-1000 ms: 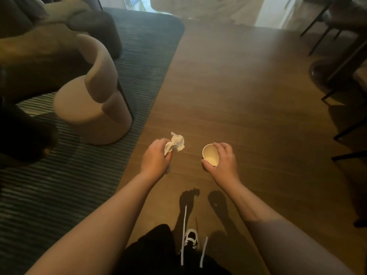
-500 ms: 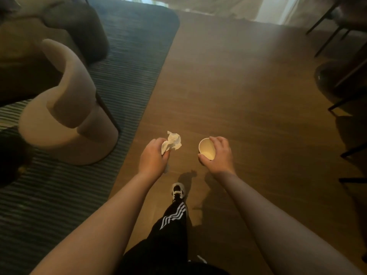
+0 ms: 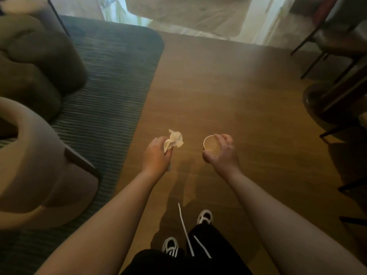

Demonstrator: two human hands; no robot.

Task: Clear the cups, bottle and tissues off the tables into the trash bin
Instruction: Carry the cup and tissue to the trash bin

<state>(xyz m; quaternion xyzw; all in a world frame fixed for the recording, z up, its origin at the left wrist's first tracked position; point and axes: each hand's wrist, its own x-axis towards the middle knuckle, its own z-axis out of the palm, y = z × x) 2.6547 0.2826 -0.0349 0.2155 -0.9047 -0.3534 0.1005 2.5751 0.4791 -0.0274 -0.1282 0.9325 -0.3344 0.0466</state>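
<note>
My left hand [image 3: 157, 154] is closed around a crumpled white tissue [image 3: 174, 140], which sticks out above the fingers. My right hand [image 3: 223, 153] grips a small pale paper cup [image 3: 211, 146] from the side, its open mouth facing me. Both hands are held out in front of me over the wooden floor, about a hand's width apart. No trash bin, bottle or table top is in view.
A beige curved chair [image 3: 37, 165] stands close on the left, on a dark ribbed rug [image 3: 111, 86], with a dark sofa [image 3: 33, 62] behind it. Dark chair legs and a round table base [image 3: 325, 100] line the right side. Brown wooden floor [image 3: 228, 92] stretches ahead between them.
I have walked forward: the beige chair slid down and left in view, and the bright doorway ahead came closer. The hands kept their hold on tissue and cup.
</note>
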